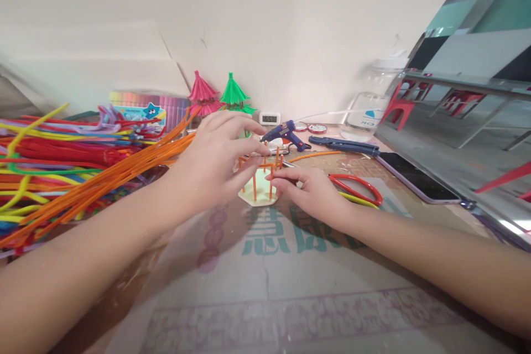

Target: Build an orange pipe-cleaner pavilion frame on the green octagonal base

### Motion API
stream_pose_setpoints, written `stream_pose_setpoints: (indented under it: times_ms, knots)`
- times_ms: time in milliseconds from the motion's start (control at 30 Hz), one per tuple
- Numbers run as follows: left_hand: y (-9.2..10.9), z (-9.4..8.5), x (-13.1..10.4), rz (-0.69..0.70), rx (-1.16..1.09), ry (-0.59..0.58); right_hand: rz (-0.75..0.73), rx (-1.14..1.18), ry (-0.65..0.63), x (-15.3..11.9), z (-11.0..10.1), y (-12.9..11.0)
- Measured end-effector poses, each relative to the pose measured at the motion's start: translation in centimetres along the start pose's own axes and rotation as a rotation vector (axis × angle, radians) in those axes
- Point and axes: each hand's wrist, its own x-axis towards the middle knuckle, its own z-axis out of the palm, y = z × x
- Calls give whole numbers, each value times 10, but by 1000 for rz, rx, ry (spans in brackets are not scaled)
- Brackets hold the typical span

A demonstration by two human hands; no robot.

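Note:
A small pale green base (258, 191) sits on the table in the middle, with several upright orange stems (254, 187) and orange crosspieces near their tops. My left hand (222, 155) arches over its left side, fingers bent around the top of the orange frame; whether the fingertips grip a stem is unclear. My right hand (317, 192) is at the base's right side, thumb and index finger pinched close to the right front stem. Something dark shows between those fingers, too small to name.
Orange, red and yellow pipe cleaners (112, 177) lie heaped at left. Behind are a marker set (145, 110), pink (202, 91) and green (233, 91) tree shapes, a blue glue gun (286, 134) and a clock (270, 118). At right: pliers (344, 145), bottle (367, 105), phone (417, 176), red-handled tool (360, 188).

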Motion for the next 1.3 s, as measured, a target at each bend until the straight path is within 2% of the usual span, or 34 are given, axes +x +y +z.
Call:
stream_pose_setpoints:
  times_ms: [233,500,733,967,1167,1300]
  knots:
    - [1,0,0,37,-28,7,-2,7,3,1,1,0]
    - [1,7,-1,79,16,11,-27,4,4,1,2,1]
    - [2,5,0,118,66,12,-40,-9,0,2,3,1]
    - [1,3,0,80,-15,-49,-38,-18,-9,2,2,0]
    - [-11,-11,3,-19,-120,-129,-33,28,1,-2,1,2]
    - [-17,-14,2,-52,-134,-167,-19,48,15,-5,1,4]
